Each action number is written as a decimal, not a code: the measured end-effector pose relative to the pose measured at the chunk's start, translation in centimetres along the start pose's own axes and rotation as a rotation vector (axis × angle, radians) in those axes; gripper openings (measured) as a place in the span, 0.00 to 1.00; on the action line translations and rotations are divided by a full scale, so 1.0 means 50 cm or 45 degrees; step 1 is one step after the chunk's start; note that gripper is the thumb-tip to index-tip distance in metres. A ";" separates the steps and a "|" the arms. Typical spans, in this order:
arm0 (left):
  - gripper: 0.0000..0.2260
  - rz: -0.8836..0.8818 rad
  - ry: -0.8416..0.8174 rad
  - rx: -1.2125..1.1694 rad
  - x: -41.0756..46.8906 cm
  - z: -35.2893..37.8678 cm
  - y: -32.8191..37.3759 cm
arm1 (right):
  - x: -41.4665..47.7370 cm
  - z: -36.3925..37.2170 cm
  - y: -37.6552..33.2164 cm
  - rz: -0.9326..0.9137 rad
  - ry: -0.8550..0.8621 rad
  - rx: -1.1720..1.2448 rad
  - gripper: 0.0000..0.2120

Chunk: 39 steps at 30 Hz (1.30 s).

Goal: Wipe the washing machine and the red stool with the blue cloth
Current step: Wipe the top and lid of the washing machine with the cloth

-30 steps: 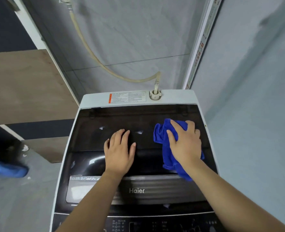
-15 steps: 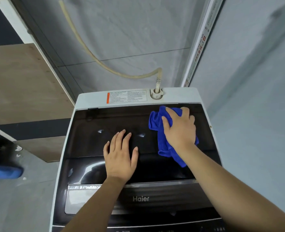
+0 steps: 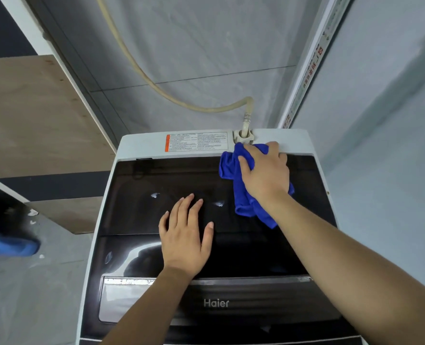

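A top-loading washing machine (image 3: 141, 145) with a dark glass lid and a white rim fills the middle of the head view. My right hand (image 3: 265, 170) presses the crumpled blue cloth (image 3: 242, 197) flat against the lid's far right corner, its fingertips reaching onto the white back rim beside the hose fitting. My left hand (image 3: 185, 235) lies flat on the middle of the lid, fingers spread, holding nothing. No red stool is in view.
A beige water hose (image 3: 171, 98) curves down the grey wall into the fitting (image 3: 244, 136) on the machine's back rim. A grey wall stands close on the right. A wooden panel (image 3: 32, 115) and a blue object (image 3: 9, 246) on the floor lie to the left.
My right hand has slid the blue cloth away from me, from the lid's middle right up to its far right corner by the hose fitting. My left hand has stayed flat on the lid.
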<state>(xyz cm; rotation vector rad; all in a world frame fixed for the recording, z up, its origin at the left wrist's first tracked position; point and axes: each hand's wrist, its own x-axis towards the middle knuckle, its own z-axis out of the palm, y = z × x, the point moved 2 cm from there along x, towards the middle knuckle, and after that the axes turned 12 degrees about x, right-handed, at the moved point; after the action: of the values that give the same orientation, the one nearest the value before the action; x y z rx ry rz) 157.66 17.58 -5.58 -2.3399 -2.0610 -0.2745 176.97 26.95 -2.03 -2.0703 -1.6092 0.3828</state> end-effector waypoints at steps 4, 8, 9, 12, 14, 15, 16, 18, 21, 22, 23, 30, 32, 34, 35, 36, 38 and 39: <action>0.22 0.000 -0.014 -0.004 0.001 0.000 0.000 | -0.003 0.002 -0.010 -0.054 -0.068 0.000 0.21; 0.22 0.006 -0.005 -0.015 -0.002 -0.002 -0.003 | -0.130 -0.025 0.021 -0.249 -0.170 -0.013 0.21; 0.22 0.014 0.000 -0.016 -0.002 -0.002 -0.003 | -0.166 -0.037 0.037 -0.276 -0.174 -0.018 0.21; 0.22 0.018 0.004 -0.009 -0.002 0.000 -0.002 | -0.201 -0.059 0.074 -0.188 -0.130 -0.009 0.21; 0.22 0.026 0.003 -0.009 -0.003 0.000 -0.001 | -0.181 -0.050 0.060 -0.076 -0.077 -0.019 0.21; 0.22 0.028 0.007 -0.007 -0.003 -0.001 -0.001 | -0.166 -0.040 0.044 -0.023 -0.044 -0.022 0.21; 0.22 0.027 0.006 -0.010 -0.002 -0.003 -0.001 | -0.152 -0.031 0.025 0.023 -0.018 -0.019 0.21; 0.23 0.024 -0.025 -0.035 -0.001 -0.007 -0.002 | -0.132 -0.016 -0.005 0.086 0.009 -0.003 0.22; 0.26 0.078 -0.104 -0.081 0.001 -0.019 -0.012 | -0.127 -0.012 -0.018 0.092 -0.008 0.014 0.22; 0.27 0.128 -0.133 -0.081 0.002 -0.024 -0.019 | -0.134 -0.013 -0.015 0.086 -0.012 0.030 0.22; 0.27 0.182 -0.148 -0.071 0.002 -0.029 -0.028 | -0.143 -0.016 -0.012 0.078 -0.006 0.048 0.22; 0.22 0.390 -0.129 -0.131 -0.029 -0.017 -0.104 | -0.230 0.029 -0.080 0.088 0.056 0.061 0.21; 0.22 0.324 -0.108 -0.162 -0.037 -0.013 -0.109 | -0.209 0.044 -0.097 0.075 0.056 0.026 0.21; 0.22 0.268 -0.095 -0.178 -0.043 -0.014 -0.110 | -0.173 0.050 -0.109 0.074 0.026 -0.005 0.21; 0.22 0.253 -0.094 -0.182 -0.046 -0.016 -0.111 | -0.152 0.052 -0.115 0.072 0.009 -0.012 0.22; 0.22 0.245 -0.098 -0.179 -0.049 -0.018 -0.114 | -0.135 0.053 -0.121 0.072 -0.006 -0.014 0.22; 0.21 0.236 -0.104 -0.160 -0.057 -0.021 -0.123 | -0.124 0.054 -0.126 0.062 -0.027 -0.003 0.22; 0.21 0.230 -0.104 -0.154 -0.061 -0.023 -0.128 | -0.133 0.053 -0.123 0.041 -0.027 0.007 0.22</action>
<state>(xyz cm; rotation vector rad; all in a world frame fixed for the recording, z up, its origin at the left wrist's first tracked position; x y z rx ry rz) 150.85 15.30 -5.57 -2.6298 -1.8978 -0.3131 168.80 22.26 -1.49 -2.0971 -1.5872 0.4211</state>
